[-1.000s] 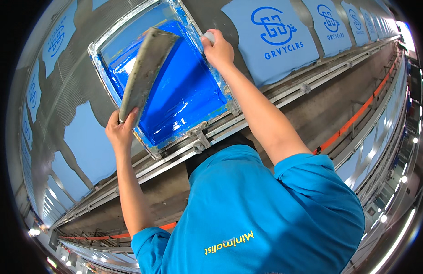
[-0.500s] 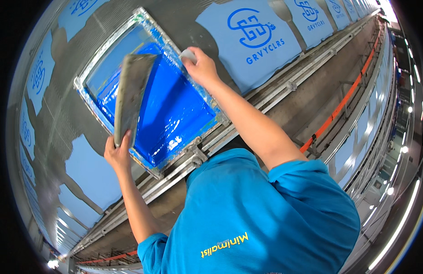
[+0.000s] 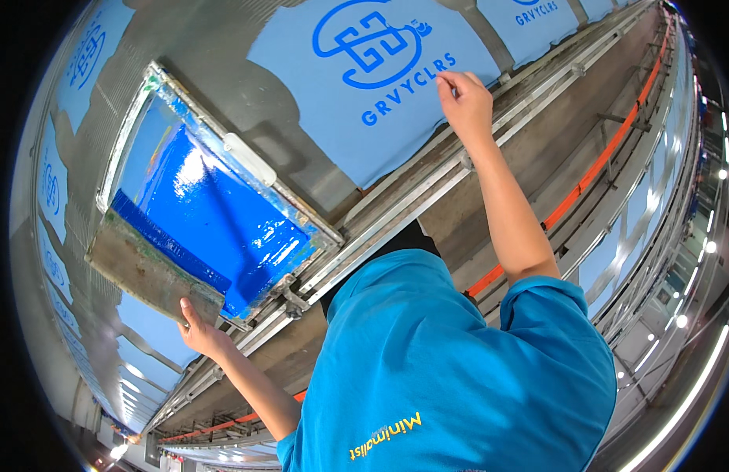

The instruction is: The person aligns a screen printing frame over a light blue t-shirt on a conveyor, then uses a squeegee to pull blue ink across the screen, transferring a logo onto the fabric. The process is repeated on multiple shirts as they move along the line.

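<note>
My left hand [image 3: 203, 334] grips the end of a wide, stained squeegee [image 3: 154, 263], thumb on top. The squeegee's blade edge lies in blue ink along the left side of a screen-printing frame [image 3: 195, 130]. Glossy blue ink [image 3: 215, 208] covers most of the mesh inside. A white handle [image 3: 250, 157] sticks out from the frame's right side, with no hand on it. My right hand [image 3: 468, 102] is raised over the lower right edge of a printed light-blue fabric piece [image 3: 325, 118]. Its fingers are curled closed, and I see nothing in them.
A metal rail [image 3: 412, 204] with clamps runs along the table edge between the frame and my body. More light-blue fabric pieces [image 3: 530, 31] with blue prints lie in rows on the grey table [image 3: 231, 47]. An orange strip [image 3: 608, 157] runs at the right.
My right hand has let go of the white handle and moved right. My left hand has swung the squeegee from across the middle of the frame to its left side. The view has shifted.
</note>
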A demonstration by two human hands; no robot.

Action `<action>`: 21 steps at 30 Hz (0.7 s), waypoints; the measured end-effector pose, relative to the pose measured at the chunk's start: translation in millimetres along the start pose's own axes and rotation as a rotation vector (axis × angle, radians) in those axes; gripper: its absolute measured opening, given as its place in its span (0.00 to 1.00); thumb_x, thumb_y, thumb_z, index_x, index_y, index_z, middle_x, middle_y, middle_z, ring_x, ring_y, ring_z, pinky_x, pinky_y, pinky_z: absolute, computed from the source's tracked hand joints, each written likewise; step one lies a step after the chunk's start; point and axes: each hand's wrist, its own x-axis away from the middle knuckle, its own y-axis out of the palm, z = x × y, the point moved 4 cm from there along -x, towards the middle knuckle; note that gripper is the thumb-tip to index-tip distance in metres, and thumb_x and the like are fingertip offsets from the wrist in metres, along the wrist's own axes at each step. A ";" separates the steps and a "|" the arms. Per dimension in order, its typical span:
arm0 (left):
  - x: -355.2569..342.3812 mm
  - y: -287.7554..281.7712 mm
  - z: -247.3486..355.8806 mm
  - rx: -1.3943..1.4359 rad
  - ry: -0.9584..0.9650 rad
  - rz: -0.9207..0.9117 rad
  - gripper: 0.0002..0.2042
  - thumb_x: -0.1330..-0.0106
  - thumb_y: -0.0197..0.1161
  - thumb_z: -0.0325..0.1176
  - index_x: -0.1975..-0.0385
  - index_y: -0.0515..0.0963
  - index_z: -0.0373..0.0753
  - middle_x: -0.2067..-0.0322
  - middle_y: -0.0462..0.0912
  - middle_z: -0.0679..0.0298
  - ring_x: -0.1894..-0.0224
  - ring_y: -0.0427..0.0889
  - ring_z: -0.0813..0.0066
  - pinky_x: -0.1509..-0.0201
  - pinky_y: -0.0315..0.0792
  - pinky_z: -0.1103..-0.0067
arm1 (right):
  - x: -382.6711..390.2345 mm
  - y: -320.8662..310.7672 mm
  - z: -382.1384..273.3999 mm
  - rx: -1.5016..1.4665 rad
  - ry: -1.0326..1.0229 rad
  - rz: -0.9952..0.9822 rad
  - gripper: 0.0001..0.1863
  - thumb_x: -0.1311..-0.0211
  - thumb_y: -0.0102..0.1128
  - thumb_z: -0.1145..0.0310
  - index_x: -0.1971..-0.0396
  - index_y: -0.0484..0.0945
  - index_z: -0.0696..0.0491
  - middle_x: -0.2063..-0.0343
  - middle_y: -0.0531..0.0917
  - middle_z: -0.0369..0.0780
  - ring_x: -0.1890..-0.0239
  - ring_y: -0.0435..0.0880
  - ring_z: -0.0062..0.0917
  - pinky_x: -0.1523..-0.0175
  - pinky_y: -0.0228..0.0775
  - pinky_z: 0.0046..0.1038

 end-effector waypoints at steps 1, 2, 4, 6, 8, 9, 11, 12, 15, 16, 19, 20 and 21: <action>5.7 3.5 3.1 0.030 -0.007 0.009 0.27 0.29 0.70 0.46 0.42 0.78 0.28 0.49 0.84 0.57 0.53 0.84 0.69 0.51 0.81 0.70 | -6.0 2.6 3.8 -0.015 -0.049 -0.015 0.06 0.36 0.67 0.69 0.62 0.89 0.51 0.69 0.85 0.39 0.69 0.85 0.31 0.61 0.77 0.31; 10.9 5.7 5.9 0.000 -0.030 0.031 0.28 0.29 0.70 0.46 0.41 0.77 0.28 0.49 0.84 0.57 0.52 0.84 0.68 0.51 0.81 0.69 | -10.9 7.5 6.9 -0.001 -0.078 -0.050 0.06 0.36 0.67 0.67 0.63 0.89 0.51 0.69 0.85 0.37 0.68 0.84 0.32 0.62 0.77 0.32; 17.7 10.0 12.0 -0.002 -0.046 0.035 0.29 0.30 0.71 0.47 0.40 0.76 0.28 0.47 0.83 0.56 0.51 0.83 0.68 0.50 0.82 0.69 | -17.3 18.5 12.1 0.047 -0.070 -0.111 0.06 0.35 0.67 0.67 0.62 0.89 0.51 0.68 0.85 0.36 0.68 0.84 0.30 0.61 0.76 0.31; 20.2 11.7 17.9 -0.035 -0.045 0.052 0.30 0.30 0.71 0.48 0.40 0.76 0.27 0.47 0.82 0.56 0.50 0.83 0.68 0.49 0.81 0.69 | -21.2 28.5 14.7 0.083 -0.071 -0.138 0.07 0.35 0.68 0.67 0.61 0.89 0.51 0.68 0.85 0.35 0.67 0.84 0.29 0.61 0.76 0.31; 19.7 13.2 22.8 -0.046 -0.031 0.054 0.31 0.30 0.71 0.48 0.40 0.75 0.26 0.46 0.82 0.55 0.49 0.82 0.68 0.48 0.81 0.70 | -24.8 36.2 15.4 0.110 -0.090 -0.119 0.07 0.35 0.68 0.66 0.62 0.89 0.50 0.68 0.85 0.34 0.67 0.84 0.30 0.61 0.76 0.33; 19.3 14.7 25.4 -0.050 -0.022 0.053 0.31 0.30 0.71 0.48 0.40 0.75 0.26 0.46 0.82 0.55 0.49 0.82 0.68 0.48 0.80 0.70 | -26.8 39.7 16.1 0.126 -0.095 -0.126 0.06 0.36 0.67 0.66 0.63 0.89 0.49 0.69 0.85 0.34 0.67 0.84 0.31 0.63 0.77 0.33; 17.6 16.7 28.4 -0.066 -0.007 0.056 0.31 0.30 0.71 0.48 0.40 0.75 0.26 0.46 0.82 0.55 0.49 0.82 0.68 0.47 0.79 0.71 | -30.3 44.5 16.6 0.155 -0.119 -0.113 0.05 0.37 0.67 0.66 0.66 0.89 0.48 0.70 0.83 0.35 0.66 0.84 0.32 0.65 0.77 0.35; 17.0 17.8 29.5 -0.075 -0.001 0.061 0.31 0.30 0.71 0.48 0.40 0.75 0.26 0.46 0.82 0.55 0.49 0.82 0.68 0.47 0.79 0.71 | -31.8 46.7 17.0 0.163 -0.120 -0.124 0.05 0.37 0.66 0.66 0.66 0.89 0.48 0.71 0.83 0.35 0.66 0.84 0.32 0.66 0.77 0.35; 16.6 21.4 31.8 -0.081 0.008 0.061 0.31 0.30 0.71 0.48 0.40 0.75 0.26 0.45 0.82 0.55 0.49 0.82 0.68 0.47 0.78 0.72 | -35.1 50.1 17.5 0.201 -0.132 -0.144 0.05 0.37 0.66 0.66 0.66 0.89 0.48 0.70 0.83 0.35 0.66 0.84 0.32 0.65 0.77 0.36; 17.0 23.3 33.1 -0.080 0.018 0.057 0.31 0.30 0.72 0.49 0.40 0.75 0.25 0.45 0.82 0.55 0.49 0.82 0.69 0.47 0.78 0.72 | -36.1 50.8 17.8 0.229 -0.130 -0.159 0.06 0.37 0.67 0.65 0.64 0.89 0.48 0.70 0.84 0.34 0.67 0.85 0.32 0.65 0.77 0.35; 17.5 27.0 34.5 -0.110 -0.015 0.084 0.31 0.30 0.71 0.49 0.40 0.76 0.26 0.46 0.82 0.55 0.50 0.82 0.68 0.48 0.79 0.71 | -37.3 52.5 16.3 0.290 -0.151 -0.160 0.06 0.38 0.68 0.65 0.64 0.90 0.47 0.70 0.84 0.34 0.67 0.85 0.32 0.65 0.78 0.36; 17.1 28.7 35.0 -0.107 -0.018 0.081 0.31 0.30 0.71 0.49 0.41 0.76 0.27 0.46 0.82 0.55 0.50 0.82 0.69 0.48 0.79 0.71 | -37.4 52.7 14.5 0.302 -0.180 -0.128 0.05 0.39 0.68 0.66 0.65 0.90 0.47 0.70 0.84 0.34 0.67 0.85 0.32 0.65 0.78 0.36; 17.2 31.0 35.9 -0.103 -0.021 0.079 0.30 0.30 0.71 0.49 0.41 0.76 0.27 0.46 0.83 0.55 0.50 0.83 0.69 0.49 0.80 0.71 | -38.1 53.8 14.4 0.320 -0.178 -0.135 0.05 0.39 0.68 0.66 0.66 0.89 0.47 0.70 0.84 0.34 0.67 0.85 0.32 0.65 0.78 0.36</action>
